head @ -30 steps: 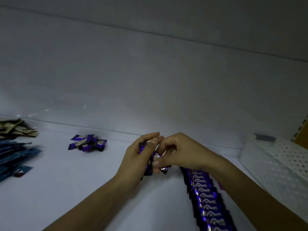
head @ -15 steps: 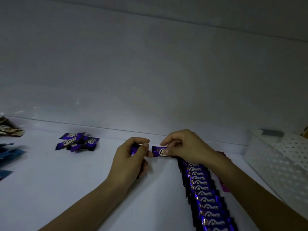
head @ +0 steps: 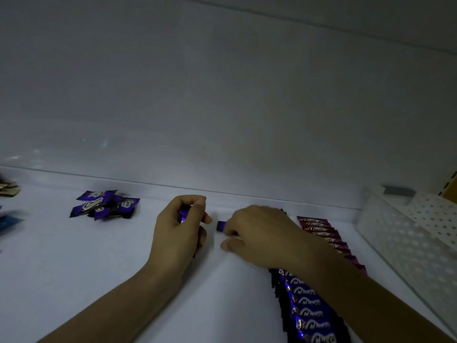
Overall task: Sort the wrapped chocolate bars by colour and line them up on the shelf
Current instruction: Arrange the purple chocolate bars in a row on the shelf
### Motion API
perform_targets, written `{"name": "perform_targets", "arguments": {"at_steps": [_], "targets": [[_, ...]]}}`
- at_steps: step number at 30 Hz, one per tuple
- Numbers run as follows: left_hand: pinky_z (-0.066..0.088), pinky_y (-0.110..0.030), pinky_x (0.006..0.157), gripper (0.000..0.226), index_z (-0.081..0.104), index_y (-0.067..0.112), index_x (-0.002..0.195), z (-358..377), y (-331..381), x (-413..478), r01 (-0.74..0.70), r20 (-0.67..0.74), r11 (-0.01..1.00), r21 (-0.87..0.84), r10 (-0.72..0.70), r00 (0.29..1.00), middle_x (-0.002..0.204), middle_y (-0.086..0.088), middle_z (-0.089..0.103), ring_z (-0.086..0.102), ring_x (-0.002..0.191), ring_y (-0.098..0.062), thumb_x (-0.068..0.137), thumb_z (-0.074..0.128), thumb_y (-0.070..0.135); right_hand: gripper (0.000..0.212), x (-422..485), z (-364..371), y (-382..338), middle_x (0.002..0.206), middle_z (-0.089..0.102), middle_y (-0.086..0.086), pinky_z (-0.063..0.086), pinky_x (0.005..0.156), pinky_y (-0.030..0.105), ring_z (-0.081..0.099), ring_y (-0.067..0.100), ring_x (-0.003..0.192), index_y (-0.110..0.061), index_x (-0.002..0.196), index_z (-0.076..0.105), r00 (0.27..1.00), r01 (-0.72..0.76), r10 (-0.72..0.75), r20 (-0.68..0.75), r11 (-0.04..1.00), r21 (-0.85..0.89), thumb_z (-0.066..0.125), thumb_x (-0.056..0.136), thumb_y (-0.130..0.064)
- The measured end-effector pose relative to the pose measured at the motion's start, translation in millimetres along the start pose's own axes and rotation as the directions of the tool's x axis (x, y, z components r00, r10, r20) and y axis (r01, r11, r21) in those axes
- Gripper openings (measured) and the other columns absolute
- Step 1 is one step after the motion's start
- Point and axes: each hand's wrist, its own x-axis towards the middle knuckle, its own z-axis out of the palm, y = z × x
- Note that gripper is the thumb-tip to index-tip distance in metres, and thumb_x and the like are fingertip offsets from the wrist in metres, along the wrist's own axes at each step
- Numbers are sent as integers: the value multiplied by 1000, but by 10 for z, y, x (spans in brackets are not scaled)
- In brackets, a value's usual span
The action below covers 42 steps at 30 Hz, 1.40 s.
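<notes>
My left hand (head: pixel 180 233) grips purple wrapped bars (head: pixel 183 215), of which only a folded edge shows between the fingers. My right hand (head: pixel 257 233) pinches one purple bar (head: pixel 220 226) low over the white shelf (head: pixel 103 263), at the far end of the purple row (head: pixel 308 310). That row runs toward me under my right forearm. A row of red bars (head: pixel 321 231) lies just to its right. A loose heap of purple bars (head: pixel 105 205) sits at the back left.
A white perforated basket (head: pixel 405 233) stands at the right. Blue bars (head: pixel 8 222) and gold-brown bars (head: pixel 8 189) lie at the left edge. The shelf's back wall (head: pixel 222 120) rises right behind my hands.
My hands have separated. The right hand pulled one purple bar out of the left hand's bunch and carried it right and down to the head of the purple row.
</notes>
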Motion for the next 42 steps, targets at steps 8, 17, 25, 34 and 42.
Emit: {"name": "perform_targets", "arguments": {"at_steps": [8,17,25,34,42], "targets": [[34,-17,35,11,64,14,86,17,-12,-8,-31,2,999,-22,31,1000,62,4,64,42,38,-8,92,59,21,66,24,154,-8,146,40,1,21,110,38,37,23,132,-22,143,33,992,-94,86,94,992,82,28,93,-64],[35,-16,37,18,63,12,88,2,6,-9,-31,-3,998,-46,31,1000,58,6,60,41,38,-5,90,59,30,69,112,255,168,153,31,-2,1,119,38,29,15,139,-24,147,28,991,-123,118,56,989,87,29,92,-65],[33,-21,35,58,62,24,104,5,103,2,154,83,972,-175,-142,986,55,-3,59,45,37,-11,90,25,66,40,117,41,-18,87,71,-4,53,86,32,67,7,86,-22,86,70,960,99,151,-235,602,792,55,83,-59],[39,-23,39,69,62,24,104,9,100,-9,158,214,979,-128,-128,968,51,-5,55,49,41,-14,76,24,74,9,100,81,-90,74,71,0,54,79,35,68,15,75,-18,75,69,928,176,199,-315,512,841,73,80,-10],[38,-24,40,33,67,24,74,-10,72,-4,134,292,987,-92,-102,951,68,-1,62,46,44,-13,89,49,48,8,80,-67,72,63,68,0,51,57,22,61,12,51,-15,83,65,888,166,340,-308,387,907,62,90,-12]]}}
